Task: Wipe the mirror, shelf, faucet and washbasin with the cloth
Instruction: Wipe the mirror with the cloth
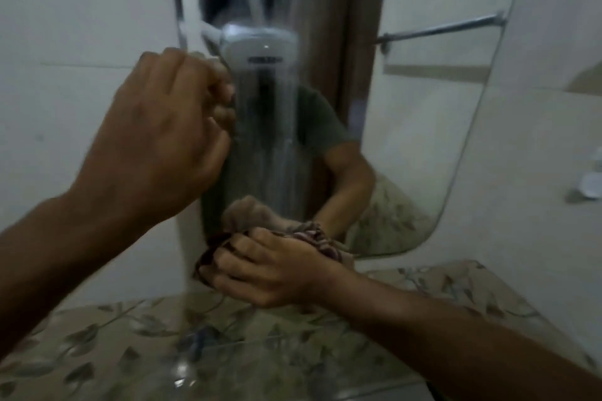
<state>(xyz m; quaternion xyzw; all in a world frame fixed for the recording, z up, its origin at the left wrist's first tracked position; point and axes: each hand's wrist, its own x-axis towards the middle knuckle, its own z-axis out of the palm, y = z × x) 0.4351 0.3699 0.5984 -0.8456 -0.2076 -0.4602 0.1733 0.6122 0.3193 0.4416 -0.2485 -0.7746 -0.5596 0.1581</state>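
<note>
Head view: the right hand (277, 270) squeezes the bunched cloth (312, 238) against the mirror (407, 140) bottom, the left hand (163, 140) pinches its left edge — streaks remain, glass shelf (293, 352) looks untouched.

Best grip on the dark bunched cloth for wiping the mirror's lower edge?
Probably keep the dark, reddish bunched cloth wadded under the right hand, coming from the front with fingers curled over the bunch. It is crumpled and soft with no handle, so a whole-hand grip suits it. It sits at the frameless rounded mirror's bottom edge, while the left hand grips the mirror's left edge.
</note>
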